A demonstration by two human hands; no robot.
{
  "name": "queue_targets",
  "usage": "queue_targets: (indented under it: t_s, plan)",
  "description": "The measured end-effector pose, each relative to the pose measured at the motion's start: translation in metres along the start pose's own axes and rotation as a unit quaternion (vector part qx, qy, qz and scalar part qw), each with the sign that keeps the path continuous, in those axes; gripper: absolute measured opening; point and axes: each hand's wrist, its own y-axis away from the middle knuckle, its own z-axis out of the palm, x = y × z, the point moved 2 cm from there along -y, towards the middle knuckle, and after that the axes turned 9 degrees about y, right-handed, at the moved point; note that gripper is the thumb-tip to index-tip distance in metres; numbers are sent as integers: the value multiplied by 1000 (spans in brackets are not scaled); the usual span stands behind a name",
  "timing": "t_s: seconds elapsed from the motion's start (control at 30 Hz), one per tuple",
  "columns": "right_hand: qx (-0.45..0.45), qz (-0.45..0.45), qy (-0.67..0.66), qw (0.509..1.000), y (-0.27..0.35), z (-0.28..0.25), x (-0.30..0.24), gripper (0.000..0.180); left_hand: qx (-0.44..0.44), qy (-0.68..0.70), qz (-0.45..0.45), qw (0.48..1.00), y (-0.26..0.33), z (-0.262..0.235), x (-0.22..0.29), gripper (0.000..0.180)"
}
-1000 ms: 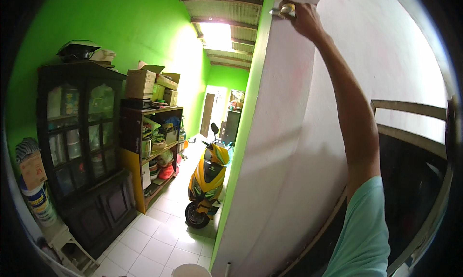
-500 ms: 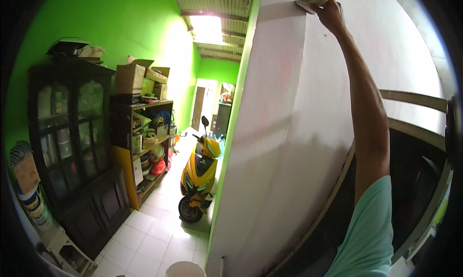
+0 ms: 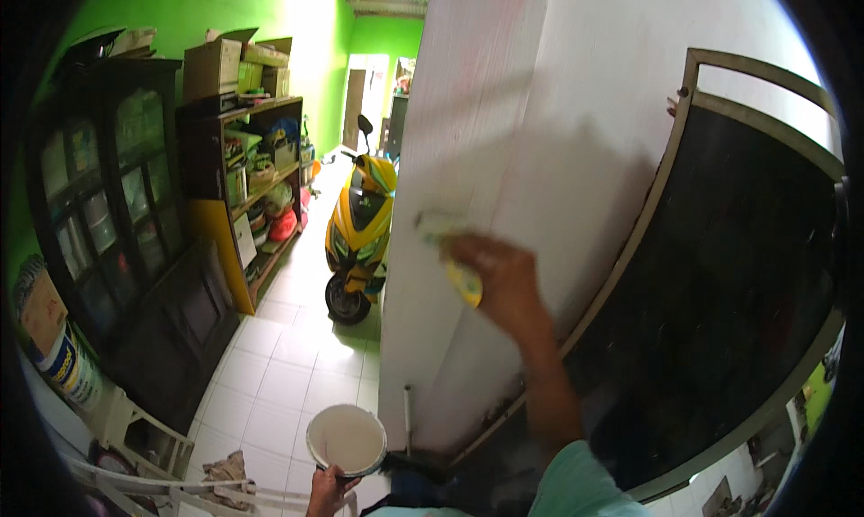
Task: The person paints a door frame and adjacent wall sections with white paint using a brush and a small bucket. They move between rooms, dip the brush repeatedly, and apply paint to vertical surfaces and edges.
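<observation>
Hand tool at pale wall, white bucket gripped below

Nearest, at the lower edge, the left hand holds the bucket by its near side, fingers curled against the rim. The bucket's round mouth faces up and its inside is pale. A mint-green sleeve covers the top of the right arm.

Higher up, the right hand has its fingers closed around the hand tool. Its yellow handle sticks out below the fist, while its whitish head points up and left, in front of the pale wall. Hand and tool are blurred, so whether the head touches the surface cannot be told.

To the right of the arm stands a dark panel in a light frame. A thin pale pipe rises at the foot of the wall, just beside the bucket.

Left of the bucket, a crumpled brown cloth lies on the white tiled floor. Beyond are a dark cabinet with glass panes and a loaded shelf unit topped with cardboard boxes.

Farther back, a yellow scooter stands beside the pale wall's edge, and behind it, a bright doorway opens in a green wall.
</observation>
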Motion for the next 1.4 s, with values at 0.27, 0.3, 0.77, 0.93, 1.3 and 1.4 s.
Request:
queue_targets:
  t_s: [0.27, 0.3, 0.77, 0.93, 1.3, 1.4]
  plan:
    - [-186, 224, -335, 896, 153, 82, -76, 19, 16, -67, -22, 997, 16, 28, 2, 42]
    - [-195, 215, -345, 893, 157, 82, -94, 19, 48, -115, -19, 992, 32, 33, 9, 47]
    - [-354, 176, -333, 856, 227, 177, -184, 28, 35, -76, -63, 995, 43, 65, -4, 42]
    - [-333, 202, -353, 851, 267, 221, -189, 21, 33, -72, -67, 995, 44, 66, -9, 47]
    - [-416, 197, -319, 828, 292, 222, -200, 25, 60, -120, -121, 984, 49, 65, -21, 37]
    - [-385, 186, -320, 846, 282, 191, -197, 25, 65, -103, -111, 986, 48, 68, -25, 38]
